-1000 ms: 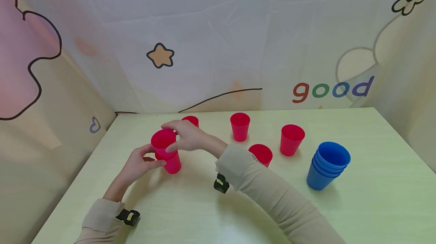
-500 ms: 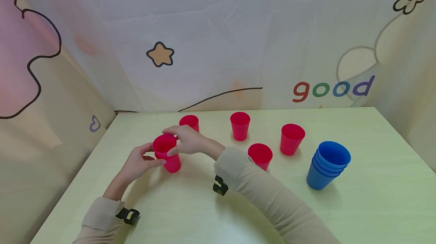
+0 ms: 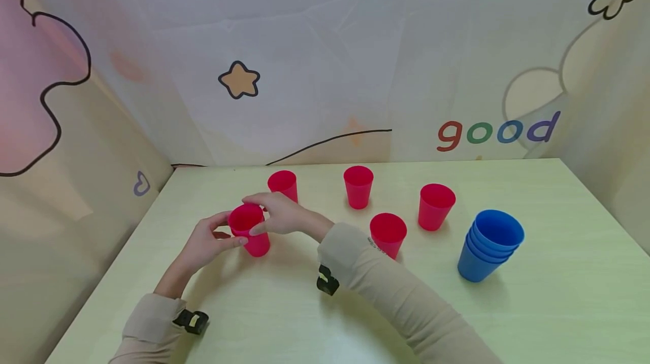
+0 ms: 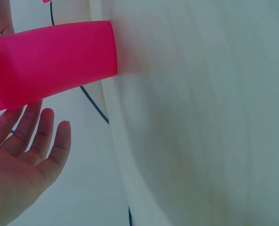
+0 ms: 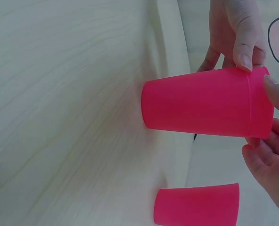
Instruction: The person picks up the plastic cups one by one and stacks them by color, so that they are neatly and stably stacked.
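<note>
Over the surface (image 3: pixel 284 319), left hand (image 3: pixel 201 244) and right hand (image 3: pixel 285 215) have fingers gripping nested red cups (image 3: pixel 258 245); off-axis push could tip them.

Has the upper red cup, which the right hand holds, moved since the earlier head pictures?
Yes. The upper red cup has moved down, deeper into the lower red cup, judged against the wall's printed star.

A pale wood-grain worktop (image 3: pixel 284 313) extends to a creased far backdrop (image 3: pixel 315 82). The backdrop bears an orange star (image 3: pixel 239 80) at left and multicoloured "good" lettering (image 3: pixel 499 132) at right.
</note>
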